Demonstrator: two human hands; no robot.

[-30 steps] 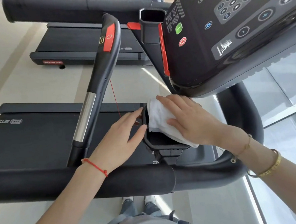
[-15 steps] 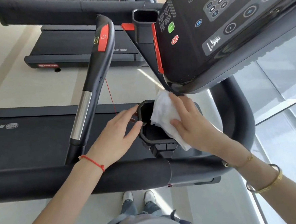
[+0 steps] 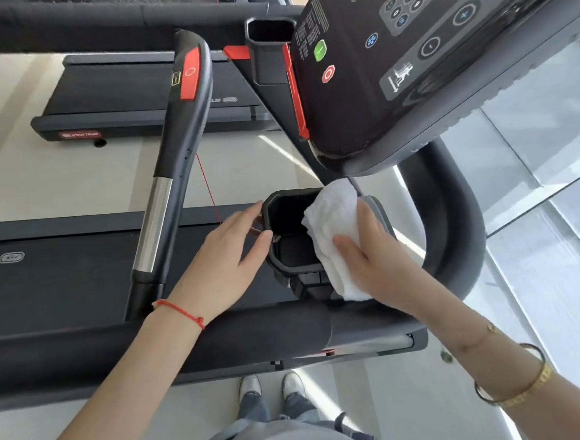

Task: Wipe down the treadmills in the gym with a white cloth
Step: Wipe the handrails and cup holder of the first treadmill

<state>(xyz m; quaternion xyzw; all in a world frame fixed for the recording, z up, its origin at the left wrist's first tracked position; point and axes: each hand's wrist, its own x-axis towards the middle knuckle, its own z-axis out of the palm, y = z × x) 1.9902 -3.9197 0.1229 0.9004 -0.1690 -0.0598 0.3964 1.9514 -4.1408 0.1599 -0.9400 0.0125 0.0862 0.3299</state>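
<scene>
Hanging over the right rim of the black cup holder (image 3: 294, 254) on a treadmill (image 3: 63, 287), just below the console (image 3: 410, 91), a white cloth (image 3: 334, 230) is gripped by the right hand (image 3: 377, 261), thumb on its inner side and fingers along its outer side. The holder's left rim is touched by the left hand (image 3: 223, 269), fingers nearly straight, nothing held. A second treadmill (image 3: 128, 90) is seen beyond.

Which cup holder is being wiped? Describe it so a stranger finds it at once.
Start at the big black console. Just below its lower edge sits a black open-topped cup holder, the left hand touching its left rim, the right hand holding a white cloth on its right rim. The other cup holder, higher beside the console's red strip, is untouched.
</scene>
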